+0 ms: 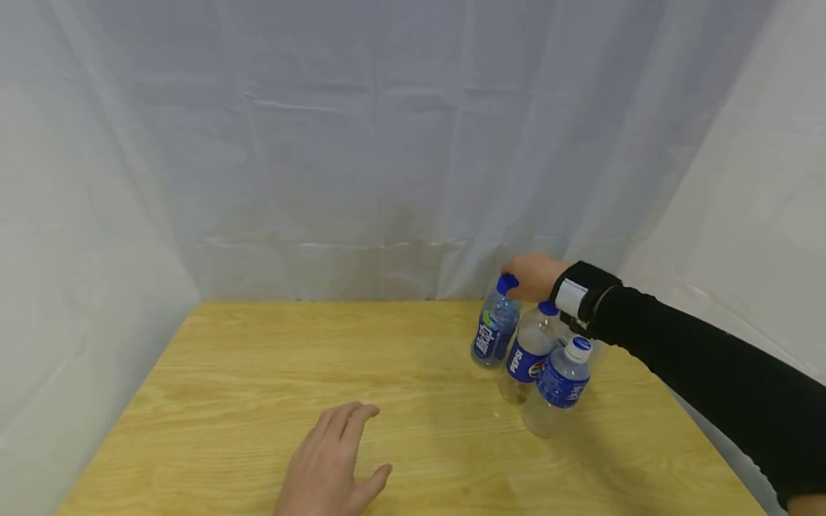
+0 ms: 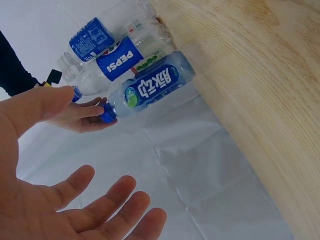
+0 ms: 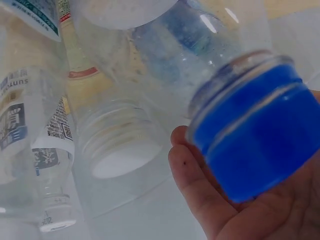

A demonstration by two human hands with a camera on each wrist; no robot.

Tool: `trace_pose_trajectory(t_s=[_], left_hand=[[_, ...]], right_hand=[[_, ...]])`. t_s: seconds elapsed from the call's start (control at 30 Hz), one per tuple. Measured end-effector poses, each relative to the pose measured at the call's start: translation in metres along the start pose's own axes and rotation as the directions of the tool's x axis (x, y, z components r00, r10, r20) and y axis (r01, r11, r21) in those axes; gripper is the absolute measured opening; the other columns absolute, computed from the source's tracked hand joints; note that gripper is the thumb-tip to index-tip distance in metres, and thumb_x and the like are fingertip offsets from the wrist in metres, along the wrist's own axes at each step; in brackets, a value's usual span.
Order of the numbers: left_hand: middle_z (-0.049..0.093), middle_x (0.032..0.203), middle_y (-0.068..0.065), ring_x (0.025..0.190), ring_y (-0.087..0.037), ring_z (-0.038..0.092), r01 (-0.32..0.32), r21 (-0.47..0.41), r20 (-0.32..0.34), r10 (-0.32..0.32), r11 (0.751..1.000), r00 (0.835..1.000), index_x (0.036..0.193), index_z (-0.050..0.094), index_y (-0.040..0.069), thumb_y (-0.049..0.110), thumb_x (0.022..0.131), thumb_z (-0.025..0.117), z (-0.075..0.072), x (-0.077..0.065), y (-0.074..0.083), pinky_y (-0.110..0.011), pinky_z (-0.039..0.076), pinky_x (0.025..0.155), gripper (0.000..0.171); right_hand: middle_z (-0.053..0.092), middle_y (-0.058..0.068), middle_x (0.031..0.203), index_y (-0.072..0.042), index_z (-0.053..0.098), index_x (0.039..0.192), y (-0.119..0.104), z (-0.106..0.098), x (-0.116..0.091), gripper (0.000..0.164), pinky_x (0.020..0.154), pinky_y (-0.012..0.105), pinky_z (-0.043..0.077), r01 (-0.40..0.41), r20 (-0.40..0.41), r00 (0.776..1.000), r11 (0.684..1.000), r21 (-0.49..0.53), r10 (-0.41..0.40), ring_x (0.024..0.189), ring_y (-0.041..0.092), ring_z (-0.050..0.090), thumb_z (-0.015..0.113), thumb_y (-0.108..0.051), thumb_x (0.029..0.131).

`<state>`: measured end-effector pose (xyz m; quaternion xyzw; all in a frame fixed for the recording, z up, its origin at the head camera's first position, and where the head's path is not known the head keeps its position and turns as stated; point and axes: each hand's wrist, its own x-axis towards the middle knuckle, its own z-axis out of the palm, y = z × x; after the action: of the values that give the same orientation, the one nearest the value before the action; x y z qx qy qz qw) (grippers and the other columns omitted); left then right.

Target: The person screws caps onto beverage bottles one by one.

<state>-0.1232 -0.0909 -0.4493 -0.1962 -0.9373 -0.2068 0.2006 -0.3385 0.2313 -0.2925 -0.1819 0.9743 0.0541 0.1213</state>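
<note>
At the back right of the table, my right hand (image 1: pixel 534 276) grips the blue cap of a clear plastic bottle with a blue label (image 1: pixel 492 335). In the left wrist view, fingers curl about that cap (image 2: pixel 108 113) and the bottle stands on the wood. Beside it are a Pepsi bottle (image 1: pixel 525 362) and a white-capped bottle with a blue label (image 1: pixel 563 383). A blue cap (image 3: pixel 257 132) looms large before the right palm in the right wrist view; whose it is I cannot tell. My left hand (image 1: pixel 329 462) hovers over the front of the table, fingers spread, holding nothing.
More clear bottles, one with a white cap (image 3: pixel 127 160), stand close by under the right forearm, partly hidden in the head view. The wooden table (image 1: pixel 258 373) ends at a white sheet (image 1: pixel 361 158) hanging behind it and along both sides.
</note>
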Motion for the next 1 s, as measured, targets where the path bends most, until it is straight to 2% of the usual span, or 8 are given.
trace_pose_trajectory(t_s=[0.2, 0.37, 0.5, 0.6, 0.73, 0.83, 0.9, 1.0], left_hand=[[0.064, 0.12, -0.002, 0.108, -0.02, 0.061, 0.006, 0.015, -0.012, -0.006, 1.0, 1.0, 0.125, 0.061, 0.014, 0.043, 0.067, 0.09, 0.002, -0.003, -0.001, -0.035, 0.058, 0.08, 0.071], [0.064, 0.12, -0.002, 0.11, -0.02, 0.061, 0.01, 0.018, -0.007, -0.009, 1.0, 1.0, 0.126, 0.061, 0.014, 0.043, 0.068, 0.09, 0.002, -0.003, -0.002, -0.036, 0.059, 0.081, 0.072], [0.064, 0.121, -0.002, 0.11, -0.021, 0.061, 0.018, 0.024, -0.001, -0.018, 1.0, 1.0, 0.127, 0.06, 0.014, 0.043, 0.068, 0.09, 0.001, -0.003, -0.002, -0.036, 0.059, 0.081, 0.072], [0.064, 0.12, -0.002, 0.11, -0.021, 0.061, 0.018, 0.026, -0.004, -0.018, 1.0, 1.0, 0.127, 0.061, 0.014, 0.043, 0.068, 0.09, 0.001, -0.004, -0.002, -0.036, 0.059, 0.081, 0.072], [0.064, 0.12, -0.003, 0.11, -0.022, 0.061, 0.011, 0.035, -0.007, -0.011, 0.999, 1.0, 0.126, 0.061, 0.013, 0.043, 0.068, 0.09, 0.002, -0.004, -0.004, -0.037, 0.059, 0.082, 0.072], [0.064, 0.12, -0.004, 0.111, -0.024, 0.06, 0.015, 0.053, -0.008, -0.015, 0.998, 1.0, 0.126, 0.061, 0.012, 0.045, 0.069, 0.089, 0.001, -0.001, -0.007, -0.038, 0.058, 0.086, 0.072], [0.063, 0.121, -0.004, 0.113, -0.024, 0.06, 0.024, 0.063, -0.004, -0.024, 0.998, 1.0, 0.126, 0.061, 0.012, 0.049, 0.071, 0.086, 0.0, 0.001, -0.009, -0.04, 0.057, 0.089, 0.071], [0.063, 0.121, -0.004, 0.113, -0.025, 0.06, 0.036, 0.074, 0.001, -0.037, 0.997, 0.999, 0.126, 0.061, 0.012, 0.056, 0.076, 0.081, -0.002, 0.006, -0.015, -0.043, 0.057, 0.088, 0.069]], right_hand=[[0.068, 0.02, 0.12, 0.004, 0.061, 0.13, -0.004, -0.001, 0.003, 0.039, 0.093, 0.047, 0.056, -0.004, 0.026, 1.0, 1.0, -0.004, 0.004, 0.109, 0.034, 0.067, 0.063, -0.02, 0.099], [0.07, 0.017, 0.11, 0.005, 0.065, 0.121, -0.002, -0.002, 0.003, 0.032, 0.084, 0.041, 0.058, -0.032, 0.046, 0.998, 0.999, -0.001, 0.032, 0.095, 0.026, 0.067, 0.063, -0.018, 0.098], [0.07, 0.013, 0.102, 0.004, 0.066, 0.117, -0.001, -0.002, 0.004, 0.031, 0.073, 0.035, 0.056, -0.044, 0.053, 0.998, 0.999, 0.003, 0.044, 0.085, 0.022, 0.065, 0.063, -0.02, 0.097], [0.07, 0.012, 0.1, 0.004, 0.066, 0.118, -0.002, -0.001, 0.006, 0.033, 0.071, 0.033, 0.054, -0.075, 0.059, 0.996, 0.997, 0.016, 0.073, 0.083, 0.021, 0.064, 0.063, -0.022, 0.097], [0.07, 0.016, 0.108, 0.004, 0.064, 0.123, -0.002, 0.0, 0.005, 0.041, 0.079, 0.038, 0.057, -0.117, 0.069, 0.991, 0.993, 0.021, 0.115, 0.09, 0.024, 0.066, 0.065, -0.026, 0.096], [0.068, 0.023, 0.122, 0.006, 0.059, 0.132, -0.004, -0.002, 0.003, 0.05, 0.092, 0.046, 0.056, -0.122, 0.061, 0.991, 0.992, 0.018, 0.121, 0.105, 0.032, 0.067, 0.064, -0.029, 0.097], [0.062, 0.026, 0.132, 0.007, 0.053, 0.138, -0.005, -0.003, 0.001, 0.056, 0.101, 0.05, 0.052, -0.118, 0.043, 0.992, 0.993, 0.013, 0.117, 0.117, 0.037, 0.064, 0.062, -0.031, 0.098], [0.056, 0.028, 0.14, 0.007, 0.048, 0.144, -0.01, -0.004, -0.003, 0.06, 0.107, 0.053, 0.047, -0.088, -0.019, 0.996, 0.996, -0.002, 0.088, 0.126, 0.041, 0.058, 0.06, -0.032, 0.099]])
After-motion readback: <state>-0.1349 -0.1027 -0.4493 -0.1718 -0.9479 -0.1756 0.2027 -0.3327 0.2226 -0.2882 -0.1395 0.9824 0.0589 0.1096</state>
